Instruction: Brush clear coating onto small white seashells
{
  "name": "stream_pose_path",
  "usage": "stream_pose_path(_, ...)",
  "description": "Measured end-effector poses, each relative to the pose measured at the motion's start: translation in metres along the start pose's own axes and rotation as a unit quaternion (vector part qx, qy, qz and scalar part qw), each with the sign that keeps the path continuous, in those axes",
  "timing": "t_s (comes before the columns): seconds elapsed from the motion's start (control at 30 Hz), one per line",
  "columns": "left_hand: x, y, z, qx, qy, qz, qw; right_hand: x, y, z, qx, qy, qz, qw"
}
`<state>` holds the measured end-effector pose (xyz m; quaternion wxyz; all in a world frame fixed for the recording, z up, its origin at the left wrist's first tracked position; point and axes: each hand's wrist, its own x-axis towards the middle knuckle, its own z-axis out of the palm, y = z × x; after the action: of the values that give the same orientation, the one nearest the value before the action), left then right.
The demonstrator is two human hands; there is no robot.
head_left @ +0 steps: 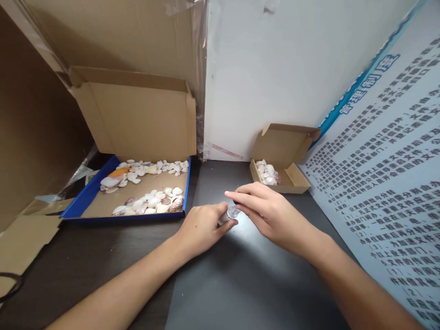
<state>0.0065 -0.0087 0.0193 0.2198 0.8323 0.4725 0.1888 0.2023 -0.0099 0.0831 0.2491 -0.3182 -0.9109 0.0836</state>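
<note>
A small clear bottle [227, 215] with some print on it is gripped between the thumb and fingers of my left hand [204, 227]. It leans, its transparent neck pointing up and right. At the neck, my right hand [270, 208] pinches a small dark cap [236, 202], most of it hidden under my fingers. Whether the cap still touches the bottle, I cannot tell. Both hands are above a dark grey mat [209, 288]. Just beyond my right hand is a small open cardboard box [294, 187] with white shells [267, 173] in it.
A larger open box with a blue rim [87, 188] stands at the left, holding many shells [165, 201] and one orange piece [119, 172]. Cardboard [29, 252] and a dark loop [12, 284] lie far left. A white panel [275, 68] and a printed board [388, 160] stand behind and right.
</note>
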Motion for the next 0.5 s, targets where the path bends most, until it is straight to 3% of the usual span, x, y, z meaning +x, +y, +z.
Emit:
stream_pose_path(0.17, 0.002, -0.002, 0.000, -0.002, 0.012, -0.019, 1.000, 0.001, -0.001, -0.001, -0.016, 0.007, -0.027, 0.999)
stream_pose_path(0.5, 0.007, -0.002, -0.006, -0.033, 0.022, -0.035, 0.999, 0.002, 0.006, -0.018, -0.014, 0.050, 0.030, 0.998)
